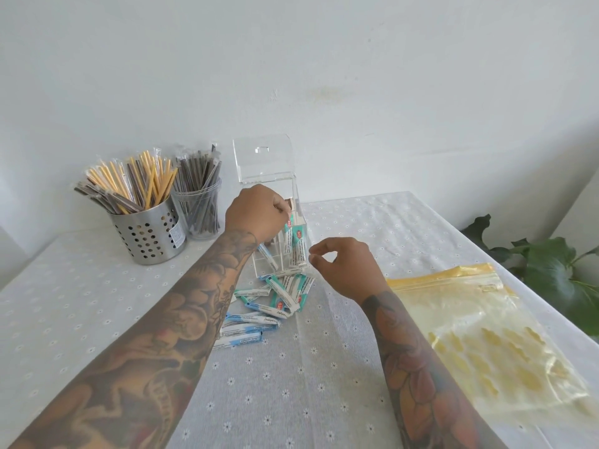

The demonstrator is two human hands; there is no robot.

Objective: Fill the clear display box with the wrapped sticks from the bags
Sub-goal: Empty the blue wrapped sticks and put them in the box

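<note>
The left hand (256, 213) has its fingers curled at the open top of the tall clear acrylic display box (278, 202), apparently pinching a wrapped stick there, though the grip itself is mostly hidden behind the knuckles. The right hand (345, 265) hovers just right of the box's base, thumb and forefinger curved towards each other with a gap between them, the other fingers loosely curled, holding nothing.

The box stands upright near the far middle of the white flower-dotted tablecloth (291, 384), its hinged lid tipped back towards the wall. Inside, a few white-and-teal printed wrapped sticks (296, 244) stand nearly upright, long axes running top to bottom and leaning slightly left.

A loose pile of the same short paper-wrapped sticks (275, 296), some teal, some pale blue, lies flat on the cloth just in front of the box, pointing in mixed directions, most roughly left to right. Bare cloth lies open on the near side between the forearms.

To the right, a flat clear zip bag with a yellow seal strip (479, 325) lies near the table's right edge. Beyond that edge are the dark green leaves of a plant (551, 270). Far left stand a perforated steel cup of yellow and brown wrapped straws (146, 231) and, touching it, a clear tumbler of dark wrapped straws (199, 202).
</note>
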